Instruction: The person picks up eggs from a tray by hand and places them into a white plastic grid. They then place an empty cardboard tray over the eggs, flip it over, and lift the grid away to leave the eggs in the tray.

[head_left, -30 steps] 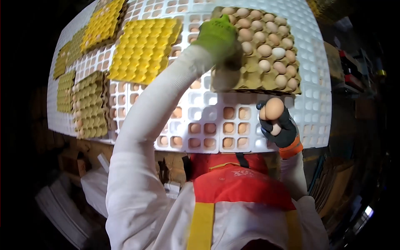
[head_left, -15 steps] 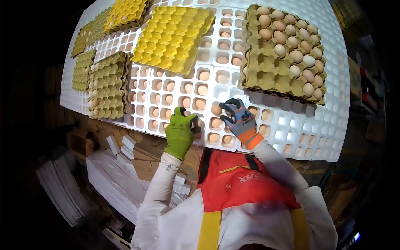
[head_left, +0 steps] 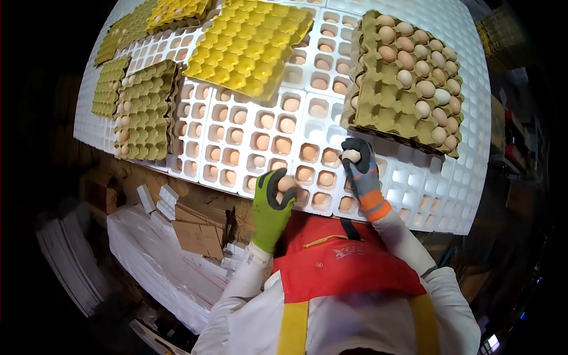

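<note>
My left hand (head_left: 267, 204), in a green glove with black fingertips, curls its thumb and fingers around a brown egg (head_left: 286, 183) at the near edge of the white foam egg trays (head_left: 248, 188). To its right, my right hand (head_left: 365, 177), in a grey-blue glove with an orange cuff, pinches a pale egg (head_left: 351, 155) over the foam cells. Brown eggs sit in many cells around both hands. Just beyond my right hand lies a stack of pulp egg trays (head_left: 378, 109), its top tray partly filled with eggs.
A yellow plastic egg tray (head_left: 245, 50) lies on the foam at the back middle. More pulp trays (head_left: 145, 112) with a few eggs are on the left. Cardboard (head_left: 198, 231) and a plastic-wrapped stack (head_left: 160, 260) stand below the table's front left edge.
My right hand has moved right and its fingers now close on a pale egg. My left hand has come nearer and slightly right, with the brown egg in its fingers. The view has shifted slightly.
</note>
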A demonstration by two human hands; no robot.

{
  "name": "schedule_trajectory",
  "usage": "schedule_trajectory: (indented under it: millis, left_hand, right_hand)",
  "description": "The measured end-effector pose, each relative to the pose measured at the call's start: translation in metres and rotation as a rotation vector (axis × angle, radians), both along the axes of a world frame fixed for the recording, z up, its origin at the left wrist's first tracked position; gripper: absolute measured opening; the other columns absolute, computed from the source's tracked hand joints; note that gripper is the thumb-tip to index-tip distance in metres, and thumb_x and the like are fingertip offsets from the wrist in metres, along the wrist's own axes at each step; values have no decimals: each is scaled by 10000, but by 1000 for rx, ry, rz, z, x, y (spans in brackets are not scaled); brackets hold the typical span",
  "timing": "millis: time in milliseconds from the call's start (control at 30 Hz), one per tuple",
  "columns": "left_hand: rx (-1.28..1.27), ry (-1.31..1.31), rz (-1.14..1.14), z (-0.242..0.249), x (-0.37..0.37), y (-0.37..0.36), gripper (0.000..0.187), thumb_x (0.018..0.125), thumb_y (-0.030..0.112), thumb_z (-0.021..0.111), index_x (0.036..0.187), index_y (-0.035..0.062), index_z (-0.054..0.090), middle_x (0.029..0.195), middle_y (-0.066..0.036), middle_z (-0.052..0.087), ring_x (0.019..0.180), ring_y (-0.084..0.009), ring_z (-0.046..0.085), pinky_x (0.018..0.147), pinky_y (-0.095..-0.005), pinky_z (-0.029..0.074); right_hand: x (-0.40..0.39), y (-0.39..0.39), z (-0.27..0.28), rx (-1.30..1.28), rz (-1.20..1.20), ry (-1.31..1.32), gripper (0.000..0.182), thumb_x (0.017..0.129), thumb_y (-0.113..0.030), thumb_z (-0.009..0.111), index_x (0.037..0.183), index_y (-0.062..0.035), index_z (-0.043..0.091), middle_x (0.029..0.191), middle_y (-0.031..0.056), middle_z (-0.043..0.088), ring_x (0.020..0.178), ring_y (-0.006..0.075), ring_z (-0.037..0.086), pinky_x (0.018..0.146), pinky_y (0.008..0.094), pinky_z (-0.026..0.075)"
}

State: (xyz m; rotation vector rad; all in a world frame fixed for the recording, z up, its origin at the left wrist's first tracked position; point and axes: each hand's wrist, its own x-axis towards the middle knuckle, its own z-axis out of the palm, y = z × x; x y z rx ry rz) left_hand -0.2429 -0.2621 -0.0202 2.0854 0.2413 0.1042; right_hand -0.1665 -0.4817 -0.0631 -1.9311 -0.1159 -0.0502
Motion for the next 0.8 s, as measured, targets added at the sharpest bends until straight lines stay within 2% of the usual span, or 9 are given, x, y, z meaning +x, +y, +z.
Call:
schedule_trajectory:
  millis: [67, 167, 267, 367, 400, 433, 467, 567, 800]
  left_hand:
    - [-58, -152, -81, -8, 44, -12, 396, 842, 38, 710, 1227, 25, 616, 1169, -90, 608, 1017, -221, 629, 853, -333, 529]
    - [179, -209, -253, -14, 101, -33, 401, 825, 84, 720, 1213, 120, 630, 1170, -78, 608, 984, -276, 639, 776, -332, 528]
    - [369, -198, -391, -33, 118, -30, 400, 816, 113, 717, 1208, 133, 637, 1175, -72, 611, 924, -318, 645, 748, -384, 522]
    - [93, -43, -295, -7, 99, -29, 413, 847, 79, 702, 1252, 111, 630, 1159, -38, 566, 764, -156, 561, 696, -269, 476]
    - [46, -48, -279, -5, 92, -31, 417, 853, 73, 698, 1263, 94, 625, 1156, -41, 554, 756, -129, 536, 691, -248, 463]
    - [-53, -115, -300, -4, 86, -41, 405, 823, 29, 646, 1225, 62, 604, 1079, -93, 538, 848, -226, 554, 740, -332, 488]
    - [-116, -118, -400, 3, 80, -54, 396, 824, 9, 616, 1217, 54, 593, 1146, -119, 543, 977, -277, 558, 850, -375, 485]
    - [-146, -241, -647, -3, 68, -105, 353, 828, -4, 577, 1179, 34, 591, 1263, -178, 540, 1179, -380, 503, 995, -432, 428]
    - [-318, -129, -388, -32, 58, -164, 283, 814, 64, 718, 1085, 34, 643, 1130, -125, 616, 1031, -304, 609, 886, -372, 493]
  right_hand:
    - [7, 13, 17, -240, 86, -165, 371, 820, 16, 585, 1177, -77, 616, 1229, 134, 570, 1166, 344, 545, 1020, 438, 456]
    - [16, 17, -15, -646, 147, -378, 354, 868, -104, 590, 1221, -99, 618, 1329, 127, 554, 1245, 359, 497, 1077, 474, 398]
    - [-5, 1, -1, -430, 109, -286, 352, 861, -82, 601, 1211, -92, 641, 1278, 131, 588, 1192, 358, 536, 1038, 454, 431]
    - [-54, -51, 24, -353, -9, -100, 308, 867, -31, 597, 1164, -71, 669, 1209, 136, 617, 1112, 336, 592, 961, 403, 491]
    - [-70, -65, 44, -230, -108, -1, 328, 866, 68, 564, 1147, -48, 690, 1161, 140, 639, 1085, 318, 604, 940, 379, 497]
    - [-87, -79, 37, 196, -268, 132, 271, 891, 72, 537, 1102, -16, 683, 1135, 138, 645, 1056, 282, 622, 914, 368, 500]
    - [-93, -97, 55, -322, -228, -15, 199, 917, 48, 534, 1054, 13, 674, 1103, 121, 651, 1020, 231, 634, 895, 356, 507]
    - [-121, -130, 44, -138, -495, 65, 152, 911, 20, 570, 1026, 25, 670, 1059, 123, 665, 981, 245, 648, 871, 348, 525]
    - [-134, -161, 60, -322, -446, -10, 153, 900, 28, 596, 1024, 18, 685, 1050, 143, 685, 982, 268, 662, 858, 356, 535]
